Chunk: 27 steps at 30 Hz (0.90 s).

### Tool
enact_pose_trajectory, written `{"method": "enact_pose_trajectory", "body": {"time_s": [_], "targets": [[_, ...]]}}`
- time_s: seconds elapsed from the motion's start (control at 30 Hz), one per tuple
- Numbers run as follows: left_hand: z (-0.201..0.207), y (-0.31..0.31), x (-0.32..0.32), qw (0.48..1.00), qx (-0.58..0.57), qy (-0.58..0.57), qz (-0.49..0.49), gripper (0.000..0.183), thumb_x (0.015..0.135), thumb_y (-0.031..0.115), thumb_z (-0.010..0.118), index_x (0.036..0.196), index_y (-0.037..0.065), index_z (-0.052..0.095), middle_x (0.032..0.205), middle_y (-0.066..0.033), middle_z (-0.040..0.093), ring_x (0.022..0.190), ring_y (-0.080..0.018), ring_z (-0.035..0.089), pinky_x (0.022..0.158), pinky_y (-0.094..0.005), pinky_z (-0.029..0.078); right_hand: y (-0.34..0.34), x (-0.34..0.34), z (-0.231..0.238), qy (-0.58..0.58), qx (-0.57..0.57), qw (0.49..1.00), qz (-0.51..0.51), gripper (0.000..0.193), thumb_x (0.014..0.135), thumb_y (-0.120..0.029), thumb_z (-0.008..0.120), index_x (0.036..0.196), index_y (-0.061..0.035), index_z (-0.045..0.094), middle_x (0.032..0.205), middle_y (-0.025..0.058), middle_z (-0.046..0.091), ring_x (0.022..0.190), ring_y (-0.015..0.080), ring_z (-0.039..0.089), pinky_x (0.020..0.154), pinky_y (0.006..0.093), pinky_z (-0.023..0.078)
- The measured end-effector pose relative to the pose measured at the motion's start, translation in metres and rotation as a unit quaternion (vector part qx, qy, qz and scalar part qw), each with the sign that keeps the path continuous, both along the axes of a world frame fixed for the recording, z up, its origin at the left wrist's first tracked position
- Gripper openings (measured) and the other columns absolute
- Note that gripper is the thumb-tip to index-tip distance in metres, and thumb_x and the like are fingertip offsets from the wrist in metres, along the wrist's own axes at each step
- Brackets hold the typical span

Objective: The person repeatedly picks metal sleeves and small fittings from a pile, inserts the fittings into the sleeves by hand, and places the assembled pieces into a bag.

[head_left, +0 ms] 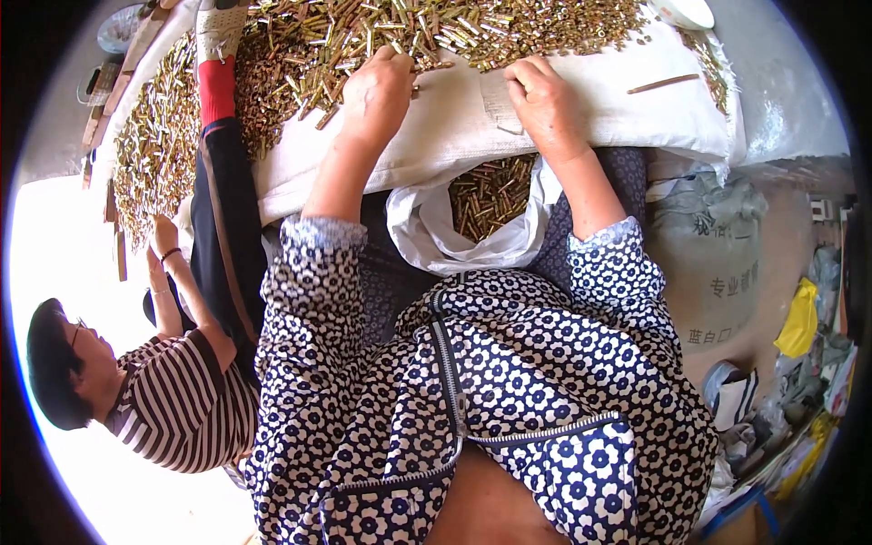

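My left hand is closed at the near edge of a broad pile of brass-coloured metal rods, its fingertips touching the pieces. To its right, my right hand has curled, pinched fingers above the white cloth, close to a heap of small brass-coloured nut-like pieces. What either hand holds, if anything, is hidden by the fingers. Between my forearms, an open white plastic bag rests on my lap. Inside it lie many loose brass-coloured rods.
A thin brown stick lies on the cloth at right, below a white bowl. On the left, a co-worker in a striped shirt handles pieces at the pile. Their outstretched leg reaches the table. Printed sacks stand at right.
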State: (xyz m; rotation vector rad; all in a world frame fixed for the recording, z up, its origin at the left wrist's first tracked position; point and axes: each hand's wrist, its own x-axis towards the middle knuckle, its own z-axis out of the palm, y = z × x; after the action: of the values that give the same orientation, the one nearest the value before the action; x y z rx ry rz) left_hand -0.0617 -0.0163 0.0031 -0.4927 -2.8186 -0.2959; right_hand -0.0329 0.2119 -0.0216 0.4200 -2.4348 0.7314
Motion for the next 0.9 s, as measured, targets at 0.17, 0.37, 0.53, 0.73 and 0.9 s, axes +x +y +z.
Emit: {"method": "enact_pose_trajectory", "body": {"time_s": [0.17,0.37,0.53,0.73,0.9], "targets": [[0.013,0.017,0.047,0.997,0.014,0.010,-0.075,0.013,0.081,0.017,0.066,0.092,0.009,0.066,0.092,-0.0080,0.062,0.089,-0.0272,0.062,0.076,-0.0362,0.050,-0.015,0.011,0.003,-0.174,-0.272,0.937,0.131,0.010,0.078,0.004,0.064,0.085,-0.0028,0.062,0.083,0.0013,0.058,0.074,0.0104,0.058,0.064,0.0235,0.047],[-0.011,0.010,0.057,0.992,0.121,-0.014,-0.045,0.014,0.082,0.012,0.065,0.094,0.006,0.064,0.091,-0.0093,0.063,0.089,-0.0256,0.062,0.077,-0.0342,0.049,-0.025,0.015,-0.003,-0.217,-0.364,0.882,0.208,0.011,0.080,-0.007,0.063,0.090,-0.0033,0.067,0.082,0.0025,0.060,0.075,0.0109,0.057,0.067,0.0250,0.045],[-0.013,0.008,0.065,0.924,0.355,-0.136,-0.042,0.012,0.085,0.004,0.062,0.097,0.001,0.061,0.086,-0.0046,0.064,0.082,-0.0116,0.060,0.075,-0.0258,0.048,-0.032,0.022,0.002,-0.302,-0.421,0.832,0.199,0.011,0.082,-0.011,0.065,0.091,-0.0041,0.067,0.082,-0.0006,0.063,0.076,0.0065,0.056,0.069,0.0227,0.045],[-0.014,0.010,0.073,0.855,0.469,-0.215,-0.040,0.011,0.088,0.006,0.062,0.097,0.002,0.059,0.083,-0.0006,0.061,0.079,-0.0079,0.057,0.074,-0.0230,0.048,-0.033,0.028,0.006,-0.309,-0.395,0.843,0.195,0.014,0.082,-0.014,0.066,0.092,-0.0039,0.067,0.078,-0.0008,0.063,0.074,0.0062,0.055,0.069,0.0222,0.045],[-0.018,0.011,0.075,0.789,0.568,-0.232,-0.041,0.010,0.089,0.009,0.063,0.096,0.003,0.059,0.080,0.0002,0.062,0.069,-0.0040,0.053,0.060,-0.0179,0.042,-0.032,0.028,0.003,-0.303,-0.393,0.845,0.200,0.014,0.083,-0.014,0.066,0.092,-0.0035,0.067,0.078,-0.0015,0.063,0.073,0.0064,0.054,0.068,0.0225,0.044]]}}
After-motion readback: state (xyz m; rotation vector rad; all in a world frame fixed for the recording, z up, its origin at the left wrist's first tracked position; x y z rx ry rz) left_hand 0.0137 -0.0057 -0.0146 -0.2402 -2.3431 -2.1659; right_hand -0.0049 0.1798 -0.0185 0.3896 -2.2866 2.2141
